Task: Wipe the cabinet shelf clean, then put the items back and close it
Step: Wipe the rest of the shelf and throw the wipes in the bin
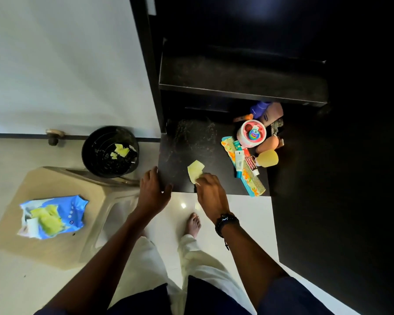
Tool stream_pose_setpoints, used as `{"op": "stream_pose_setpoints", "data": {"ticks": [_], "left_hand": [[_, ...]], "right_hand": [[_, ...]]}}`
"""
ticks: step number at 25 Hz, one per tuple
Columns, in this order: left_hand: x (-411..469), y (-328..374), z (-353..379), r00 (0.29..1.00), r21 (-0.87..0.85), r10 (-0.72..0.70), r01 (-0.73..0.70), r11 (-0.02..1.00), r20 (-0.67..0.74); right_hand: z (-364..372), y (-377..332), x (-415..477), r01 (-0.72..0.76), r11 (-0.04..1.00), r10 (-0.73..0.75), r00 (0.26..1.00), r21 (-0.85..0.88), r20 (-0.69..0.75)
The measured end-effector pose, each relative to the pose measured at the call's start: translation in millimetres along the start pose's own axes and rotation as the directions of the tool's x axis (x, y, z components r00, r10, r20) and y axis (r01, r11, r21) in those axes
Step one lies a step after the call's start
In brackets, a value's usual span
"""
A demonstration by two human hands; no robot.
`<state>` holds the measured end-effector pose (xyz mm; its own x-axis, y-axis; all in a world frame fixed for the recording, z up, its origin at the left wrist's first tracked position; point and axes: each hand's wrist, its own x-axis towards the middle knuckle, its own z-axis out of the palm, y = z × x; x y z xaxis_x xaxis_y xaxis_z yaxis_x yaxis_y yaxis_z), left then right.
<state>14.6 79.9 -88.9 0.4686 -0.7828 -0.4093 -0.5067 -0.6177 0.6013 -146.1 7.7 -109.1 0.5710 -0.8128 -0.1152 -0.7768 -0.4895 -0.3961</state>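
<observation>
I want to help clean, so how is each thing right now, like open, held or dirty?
left hand, open, rests on the front corner of the shelf.
right hand, pinches the wipe.
wipe, lies on the shelf, held at one end.
shelf, dusty and streaked.
bin, uncovered, used wipes inside.
wipe pack, torn open, on the stool.
toiletries, heaped at the shelf's right side.

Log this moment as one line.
step: wiping shelf | right hand: pinches yellow wipe on shelf | left hand: rests on shelf corner | toiletries: bunched at shelf's right | bin: used wipes inside
</observation>
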Motion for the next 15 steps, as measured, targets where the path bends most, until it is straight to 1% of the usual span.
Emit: {"op": "stream_pose_setpoints", "data": {"ticks": [3,5,7,11,14,15], "left_hand": [[-3.1,-8.9,2.2,1.000,-0.039,-0.025,0.026,0.999,0.015],[-1.0,-11.7,3.5,0.999,-0.051,-0.025,0.026,0.998,0.036],[1.5,-12.7,4.5,0.998,-0.058,-0.016,0.020,0.998,0.059],[5.3,-14.9,8.0,0.994,-0.095,0.021,-0.010,0.995,0.110],[10.1,-18.1,8.5,0.988,-0.111,0.025,-0.008,0.994,0.152],[11.9,-20.1,8.5,0.986,-0.104,0.012,0.006,0.995,0.167]], "right_hand": [[10.8,-0.6,-1.2,-0.001,0.999,-0.002,0.997,0.040,0.076],[15.6,-0.2,2.0,0.052,0.998,-0.048,0.995,-0.042,0.092],[18.3,-1.6,7.5,0.063,0.994,-0.051,0.990,-0.092,0.131],[27.5,-14.6,3.4,0.105,0.975,-0.074,0.984,-0.197,0.161],[27.3,-22.3,14.3,0.084,0.993,-0.067,0.981,-0.087,0.183],[25.9,-21.7,26.1,0.089,0.992,-0.072,0.982,-0.091,0.176]]}}
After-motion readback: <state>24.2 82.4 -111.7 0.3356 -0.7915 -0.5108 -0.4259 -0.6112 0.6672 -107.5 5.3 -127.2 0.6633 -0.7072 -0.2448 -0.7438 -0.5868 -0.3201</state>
